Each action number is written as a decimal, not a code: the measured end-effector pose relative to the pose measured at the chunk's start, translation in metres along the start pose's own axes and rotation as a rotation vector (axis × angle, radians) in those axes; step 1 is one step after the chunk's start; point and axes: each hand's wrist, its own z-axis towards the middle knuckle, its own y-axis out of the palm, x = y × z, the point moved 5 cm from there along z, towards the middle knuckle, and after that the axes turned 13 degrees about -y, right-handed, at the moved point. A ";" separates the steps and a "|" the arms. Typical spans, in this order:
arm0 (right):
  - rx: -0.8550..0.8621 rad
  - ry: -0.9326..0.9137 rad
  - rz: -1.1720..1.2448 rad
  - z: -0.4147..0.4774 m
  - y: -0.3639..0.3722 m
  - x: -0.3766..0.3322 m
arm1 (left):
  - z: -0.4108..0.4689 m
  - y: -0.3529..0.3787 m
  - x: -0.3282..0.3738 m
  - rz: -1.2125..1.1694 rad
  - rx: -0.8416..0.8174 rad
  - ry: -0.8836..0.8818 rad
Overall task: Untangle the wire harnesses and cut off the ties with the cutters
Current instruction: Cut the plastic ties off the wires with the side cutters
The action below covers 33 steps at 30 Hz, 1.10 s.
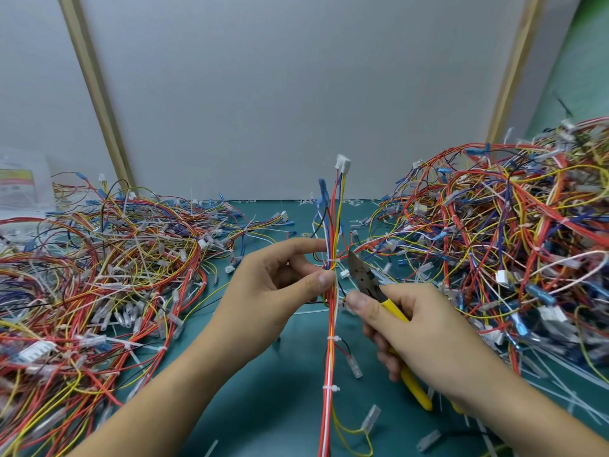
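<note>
My left hand (280, 291) pinches an upright wire harness (333, 324) of red, yellow and white wires between thumb and fingers. A white connector (342, 162) tops the harness. A white tie (333, 261) wraps the bundle just above my thumb; two more ties (333, 339) sit lower on it. My right hand (418, 334) grips the yellow-handled cutters (369, 282), whose jaws point up-left a short way right of the upper tie, not touching it.
Large tangled heaps of harnesses lie on the left (99, 275) and right (510, 242) of the green mat (263, 407). Cut tie scraps and loose terminals litter the mat. A grey partition wall (296, 94) stands behind.
</note>
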 end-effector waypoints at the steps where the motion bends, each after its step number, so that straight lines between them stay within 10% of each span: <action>1: 0.019 -0.010 0.005 0.001 -0.002 0.000 | 0.000 -0.001 -0.001 -0.001 0.010 -0.005; 9: 0.141 -0.061 0.323 0.006 -0.006 -0.006 | -0.007 0.012 0.004 0.625 0.008 0.279; 16: 0.178 -0.047 0.199 0.007 -0.012 -0.004 | -0.009 0.015 0.006 0.776 -0.019 0.342; 20: 0.230 -0.024 0.205 0.008 -0.015 0.000 | -0.007 -0.002 0.015 0.708 0.245 0.382; 23: 0.303 -0.013 0.226 0.009 -0.023 0.002 | 0.003 -0.028 0.012 0.747 0.500 0.248; 28: 0.407 -0.014 0.210 0.009 -0.034 0.003 | 0.017 -0.029 -0.023 1.108 0.266 -0.139; 33: 0.442 0.008 0.170 0.009 -0.036 0.003 | 0.019 -0.027 -0.021 0.766 0.220 -0.167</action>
